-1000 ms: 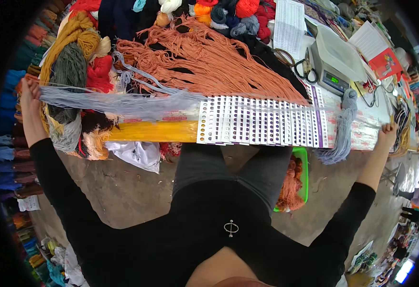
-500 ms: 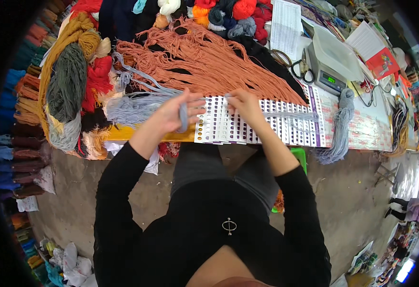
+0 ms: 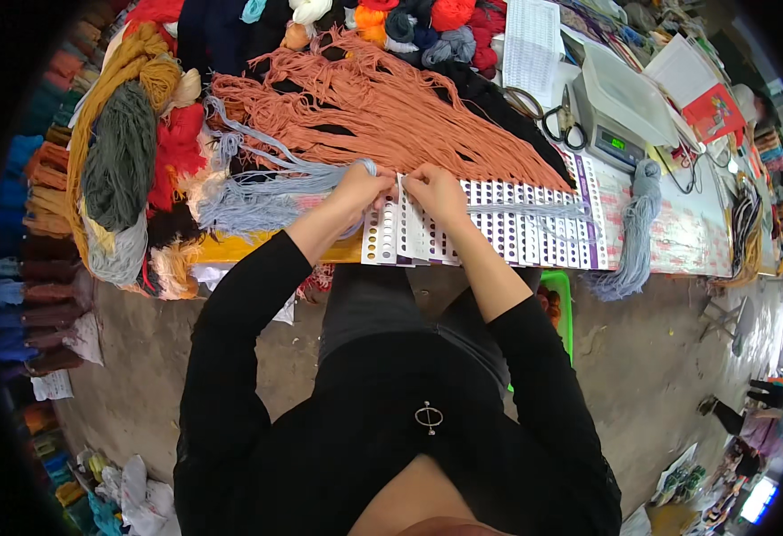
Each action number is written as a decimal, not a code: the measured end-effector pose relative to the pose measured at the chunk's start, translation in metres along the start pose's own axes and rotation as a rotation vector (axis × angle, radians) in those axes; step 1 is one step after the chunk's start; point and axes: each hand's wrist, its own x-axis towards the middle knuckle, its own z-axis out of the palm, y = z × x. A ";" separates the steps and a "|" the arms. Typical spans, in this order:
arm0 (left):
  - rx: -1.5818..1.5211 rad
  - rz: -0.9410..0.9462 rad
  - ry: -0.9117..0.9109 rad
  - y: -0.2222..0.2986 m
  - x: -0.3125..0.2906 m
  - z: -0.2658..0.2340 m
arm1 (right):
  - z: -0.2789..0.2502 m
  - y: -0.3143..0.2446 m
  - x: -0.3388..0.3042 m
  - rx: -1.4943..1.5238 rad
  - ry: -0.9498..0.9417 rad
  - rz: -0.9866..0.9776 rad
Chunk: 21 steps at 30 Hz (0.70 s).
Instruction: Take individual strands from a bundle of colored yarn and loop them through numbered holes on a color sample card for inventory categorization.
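My left hand (image 3: 362, 188) and my right hand (image 3: 433, 189) meet over the left end of a row of white punched sample cards (image 3: 489, 237) lying along the table's front edge. Both pinch the same pale grey-blue yarn strand (image 3: 534, 210), which runs right across the cards. A loose bundle of the same grey-blue yarn (image 3: 253, 192) trails left from my left hand. Behind my hands lies a big spread of rust-orange yarn (image 3: 382, 112).
Skeins in mustard, grey and red (image 3: 128, 152) pile at the table's left. A digital scale (image 3: 619, 112), scissors (image 3: 565, 125) and a grey-blue tassel (image 3: 637, 223) sit at the right. A green crate (image 3: 559, 304) stands below the table. Another person stands far right (image 3: 749, 415).
My arms, stretched wide apart a second ago with the yarn pulled between them, have come together at the cards' left end. The hands shifted slightly right in the last half second.
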 end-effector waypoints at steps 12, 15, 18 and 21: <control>0.009 0.090 0.066 -0.002 -0.006 -0.017 | -0.001 -0.002 -0.006 -0.189 0.090 -0.076; 0.142 0.091 0.116 0.005 -0.012 -0.008 | 0.000 -0.005 -0.010 -0.215 0.097 -0.045; 0.212 0.152 0.106 -0.012 0.002 -0.018 | 0.006 -0.006 -0.012 -0.260 0.113 -0.092; -0.359 -0.168 -0.092 0.023 -0.002 -0.039 | 0.008 0.002 -0.013 -0.311 0.152 -0.137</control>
